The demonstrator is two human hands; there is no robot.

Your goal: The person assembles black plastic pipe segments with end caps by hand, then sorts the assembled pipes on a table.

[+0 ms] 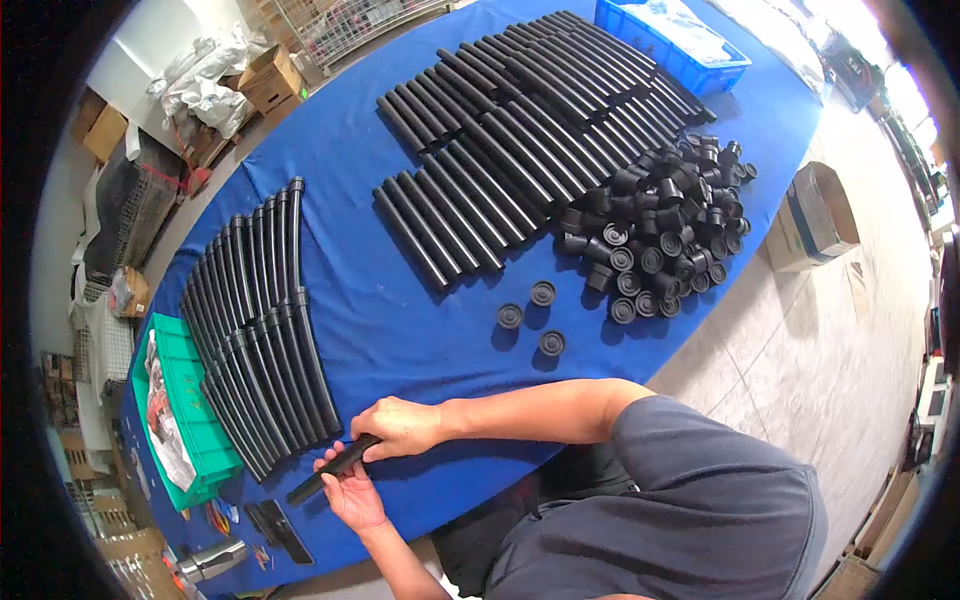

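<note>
At the left, the green crate (212, 452) sits close to the table's edge, so a hard push might tip it over. Just right of it, the collared black tubes (317, 370) lie side by side; a knock from the fingers could set the near ends rolling out of line. The black flat pieces (285, 532) lie near the hands and could be swept aside by the left wrist.

The held tube (335, 472) is off the cloth, close to those near ends. Both hands are closed on it, the left hand (355, 500) from beneath and the right hand (400, 426) around its farther end. If they push unevenly, the smooth tube may twist or slip.

Farther right, the three loose caps (551, 343) stand beyond the right forearm, where a swinging elbow could scatter them. The plain tubes (510, 140) could roll if bumped. At the right, the cap pile (665, 225) is heaped near the table edge; a nudge could send pieces to the floor.
</note>
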